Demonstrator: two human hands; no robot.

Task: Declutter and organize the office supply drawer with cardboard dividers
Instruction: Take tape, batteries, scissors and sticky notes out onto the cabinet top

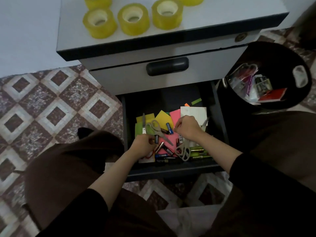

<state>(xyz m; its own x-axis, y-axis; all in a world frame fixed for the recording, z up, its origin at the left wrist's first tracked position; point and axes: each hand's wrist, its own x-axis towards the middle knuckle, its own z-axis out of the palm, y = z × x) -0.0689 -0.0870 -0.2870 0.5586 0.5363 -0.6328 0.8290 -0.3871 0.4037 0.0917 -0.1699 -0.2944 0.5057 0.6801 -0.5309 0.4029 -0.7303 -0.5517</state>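
Sorting of loose contents was, by judgement, the step in hand. In the head view the open dark-walled lower drawer (171, 171) of the grey metal cabinet (119, 79) held a mixed heap, and no cardboard divider was visible. The left hand (142, 147) lay over the drawer's front left part with its fingers (151, 141) curled, and it appeared to pinch a small dark cylindrical battery (156, 139) at the fingertips. The right hand (187, 128) hovered over the middle right. Its fingers were curled inward, thumb and forefinger close together; whether they gripped anything could not be told. Between the hands lay grey-handled scissors (154, 128) and a blue-capped battery (169, 128). A second pair of pale-handled scissors (183, 151) lay near the front wall, just beside several green batteries (198, 149). Yellow square sticky notes (163, 118), a pink note pad (175, 115) and a white card (195, 112) lay towards the rear. A black round waste bin (277, 48) holding discarded packaging stood just right of the cabinet, and yellow-tinted tape rolls (133, 18) stood on top of it. The next move probably called for gathering like items, batteries first. A fine pinch would be needed, since the cylinders would roll and the scissors overlapped them.
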